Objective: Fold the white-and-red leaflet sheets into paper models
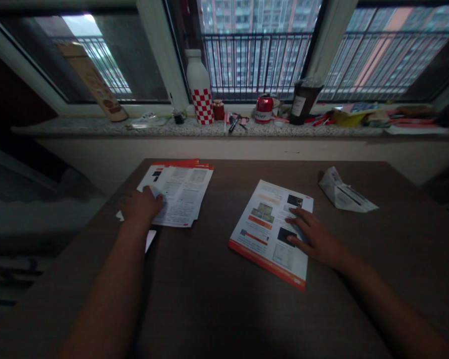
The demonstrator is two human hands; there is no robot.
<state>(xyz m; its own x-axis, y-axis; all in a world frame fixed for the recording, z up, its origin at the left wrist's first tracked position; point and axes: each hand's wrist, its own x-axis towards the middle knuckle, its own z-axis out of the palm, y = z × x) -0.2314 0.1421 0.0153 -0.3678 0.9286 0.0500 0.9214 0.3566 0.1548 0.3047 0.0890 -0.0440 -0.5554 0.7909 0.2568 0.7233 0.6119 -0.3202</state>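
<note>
My left hand is at the left edge of a loose pile of printed sheets on the brown table. Its fingers curl in at the lower left corner, where paper bulges between thumb and forefinger, and a white corner shows beyond the hand. Across the table, a neater stack of printed sheets with an orange-red band along its near edge lies at a slant. Resting on that stack's right side is my right hand, fingers spread over the top page. A phone-like object with a bright screen is partly hidden by my left wrist.
A folded white paper stands at the table's right rear. Along the granite windowsill behind are a checkered bottle, a red can, a dark drink cup, a leaning cardboard tube and assorted small items.
</note>
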